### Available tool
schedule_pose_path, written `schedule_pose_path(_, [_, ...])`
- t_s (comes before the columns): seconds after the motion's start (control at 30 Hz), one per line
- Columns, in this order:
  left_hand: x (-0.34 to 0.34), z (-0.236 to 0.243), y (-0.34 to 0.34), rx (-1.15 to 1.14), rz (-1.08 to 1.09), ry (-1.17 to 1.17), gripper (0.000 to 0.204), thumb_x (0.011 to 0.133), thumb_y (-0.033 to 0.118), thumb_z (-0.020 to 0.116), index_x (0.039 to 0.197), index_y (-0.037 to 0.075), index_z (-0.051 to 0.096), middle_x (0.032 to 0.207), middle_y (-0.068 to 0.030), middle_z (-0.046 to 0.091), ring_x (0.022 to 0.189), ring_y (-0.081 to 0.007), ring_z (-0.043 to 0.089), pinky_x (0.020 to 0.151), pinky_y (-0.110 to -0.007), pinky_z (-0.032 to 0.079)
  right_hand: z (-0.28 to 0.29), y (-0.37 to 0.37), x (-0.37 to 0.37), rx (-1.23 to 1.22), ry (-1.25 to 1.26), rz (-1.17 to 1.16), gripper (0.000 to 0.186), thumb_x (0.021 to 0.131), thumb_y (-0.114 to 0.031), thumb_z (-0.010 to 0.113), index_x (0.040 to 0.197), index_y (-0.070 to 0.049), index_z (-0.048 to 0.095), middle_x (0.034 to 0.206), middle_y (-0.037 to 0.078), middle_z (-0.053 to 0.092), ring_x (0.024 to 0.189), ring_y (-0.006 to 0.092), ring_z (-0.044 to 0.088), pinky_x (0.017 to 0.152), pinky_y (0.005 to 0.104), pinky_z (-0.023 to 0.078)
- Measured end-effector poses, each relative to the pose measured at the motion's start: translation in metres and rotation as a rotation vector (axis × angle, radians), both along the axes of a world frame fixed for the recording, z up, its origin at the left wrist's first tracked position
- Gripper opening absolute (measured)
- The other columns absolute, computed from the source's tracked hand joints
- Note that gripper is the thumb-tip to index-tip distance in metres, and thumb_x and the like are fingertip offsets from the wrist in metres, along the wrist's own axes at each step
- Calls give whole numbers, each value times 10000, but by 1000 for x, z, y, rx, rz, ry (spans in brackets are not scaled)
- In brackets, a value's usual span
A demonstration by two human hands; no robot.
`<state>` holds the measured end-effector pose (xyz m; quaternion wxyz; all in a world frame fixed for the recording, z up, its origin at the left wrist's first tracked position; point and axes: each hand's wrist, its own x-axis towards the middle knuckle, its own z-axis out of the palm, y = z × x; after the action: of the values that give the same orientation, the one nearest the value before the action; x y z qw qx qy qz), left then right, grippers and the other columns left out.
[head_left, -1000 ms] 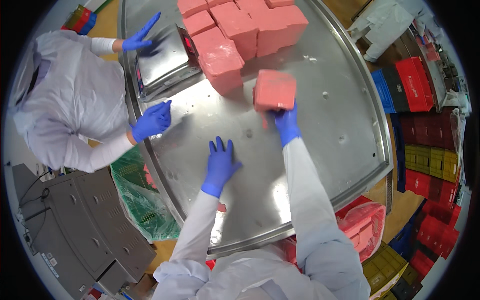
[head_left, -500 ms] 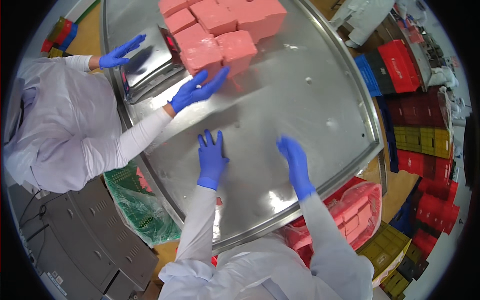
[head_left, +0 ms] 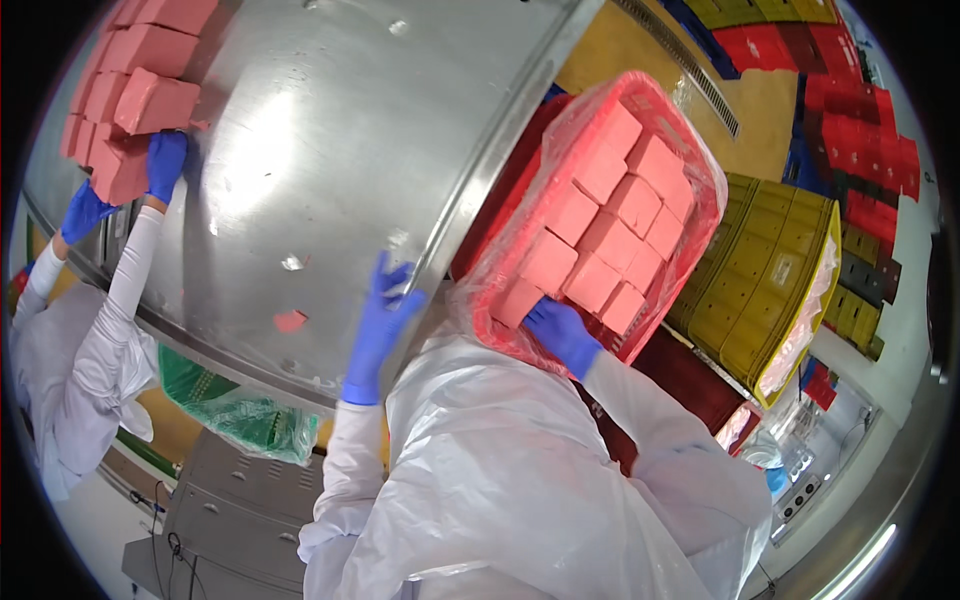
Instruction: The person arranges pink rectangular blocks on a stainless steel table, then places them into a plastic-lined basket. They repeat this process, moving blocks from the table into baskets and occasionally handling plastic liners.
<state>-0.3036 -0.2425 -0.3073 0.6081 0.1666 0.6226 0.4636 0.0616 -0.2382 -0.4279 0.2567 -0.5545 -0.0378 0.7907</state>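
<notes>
My right hand (head_left: 562, 335) reaches into the near end of a red crate (head_left: 700, 150) lined with clear plastic. It touches a pink block (head_left: 518, 303) at the near left corner of the crate; its fingertips are partly hidden, so its grip cannot be made out. Several more smooth-cut pink blocks (head_left: 610, 240) are packed in the crate. My left hand (head_left: 382, 325), in a blue glove like the right, hovers by the rim of the metal table (head_left: 330, 150). Its fingers are apart and hold nothing.
A co-worker's gloved hands (head_left: 166, 165) hold a pink block at a pile (head_left: 150, 50) on the far left of the table. Pink scraps (head_left: 290, 321) lie on the metal. Yellow crates (head_left: 760, 270) stand right of the red one. A green lined crate (head_left: 235, 400) sits below the table's edge.
My view has swung right toward the red crate. My right hand has moved from over the table into the crate; my left has come to the table rim. The co-worker's hands have taken hold of a block.
</notes>
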Motion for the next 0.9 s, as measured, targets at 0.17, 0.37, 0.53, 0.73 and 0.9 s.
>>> schedule_pose_path(0.17, [63,14,-2,-45,-555,477,432,780,188,732,1161,31,602,1006,-103,645,950,-181,599,800,-301,469,-7,46,-66,-289,-108,-340,348,983,-237,411,1236,-18,507,1280,95,540,1141,253,543,996,393,427])
schedule_pose_path(0.37, [25,-4,-40,-83,-106,624,239,837,118,648,1055,21,646,930,-109,667,891,-205,631,803,-308,467,-22,44,-61,-261,-59,-138,356,985,-240,408,1244,-16,502,1279,98,539,1145,250,540,998,389,424])
schedule_pose_path(0.53, [33,26,-47,-180,-73,577,300,870,177,628,1135,36,622,1016,-124,664,980,-245,628,883,-339,459,-20,52,-70,-244,-49,-20,362,986,-243,406,1251,-14,497,1278,102,538,1148,247,537,999,387,421])
schedule_pose_path(0.73, [67,70,-5,126,-339,619,564,846,292,665,1324,61,473,1321,-167,483,1220,-320,471,995,-391,401,-6,50,-70,-199,-67,84,369,988,-246,404,1260,-11,491,1277,105,537,1152,243,535,1001,383,418])
schedule_pose_path(0.9, [92,62,28,285,-543,739,763,828,467,637,1434,110,339,1472,-215,264,1352,-398,274,1092,-502,258,11,50,-69,-126,-94,172,376,989,-248,401,1266,-9,486,1277,108,536,1156,240,532,1002,381,415])
